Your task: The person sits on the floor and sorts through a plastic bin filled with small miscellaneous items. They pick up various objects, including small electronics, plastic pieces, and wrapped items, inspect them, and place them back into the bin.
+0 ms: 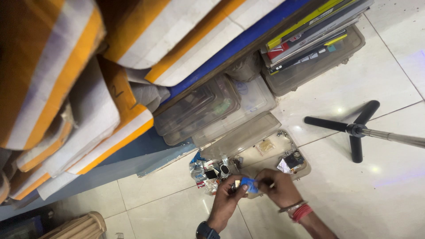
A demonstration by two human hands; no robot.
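1. Down low in the head view, both hands meet over a small blue packet [250, 184]; the left hand [226, 201] pinches its left edge between thumb and fingertips, so that grip is closed on the packet.
2. Likewise the right hand [276, 188] has its fingers curled onto the packet's right side, a closed grip on the same thing; the packet hangs between the two hands, just above the front edge of an open clear plastic box [283, 152].
3. On the left wrist sits a dark watch [206, 231]; on the right wrist, a metal bangle and red threads [299, 210].
4. Inside the box lie small parts, among them a dark square piece [294, 159] and a little yellowish bag [266, 146].
5. Just left of the box, a heap of small packets and dark parts [210, 172] lies on the pale tiled floor [380, 199].
6. Behind it, more clear lidded boxes [208, 110] are stacked under a blue-edged shelf.
7. Far right, a black tripod base [356, 129] stands on the floor, well apart from the hands.
8. Upper left, orange-and-white cardboard boxes [57, 79] are piled up.
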